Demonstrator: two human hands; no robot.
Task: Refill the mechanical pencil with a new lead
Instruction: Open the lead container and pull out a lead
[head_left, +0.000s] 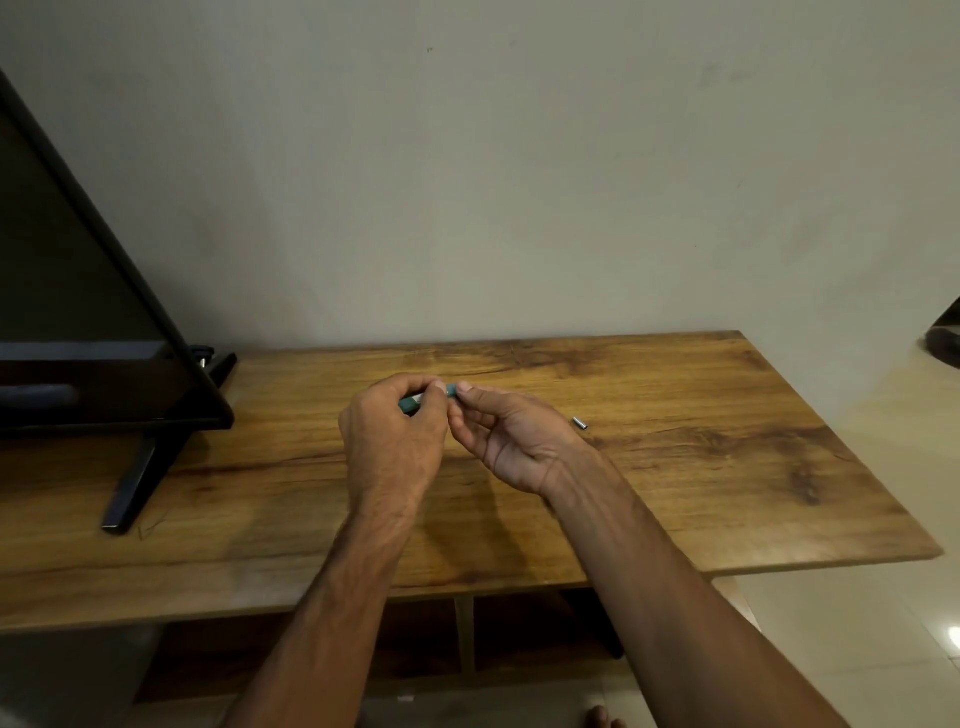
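While left hand grips slim teal pencil, right hand pinches its end.

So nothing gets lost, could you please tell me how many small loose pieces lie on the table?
1: a silver piece lies on the table, right of the right hand. More may be hidden under it or the left hand gripping the pencil.

Wood table against wall. Black TV at 9 o'clock, stand leg on table. Tiled floor at 4 o'clock.
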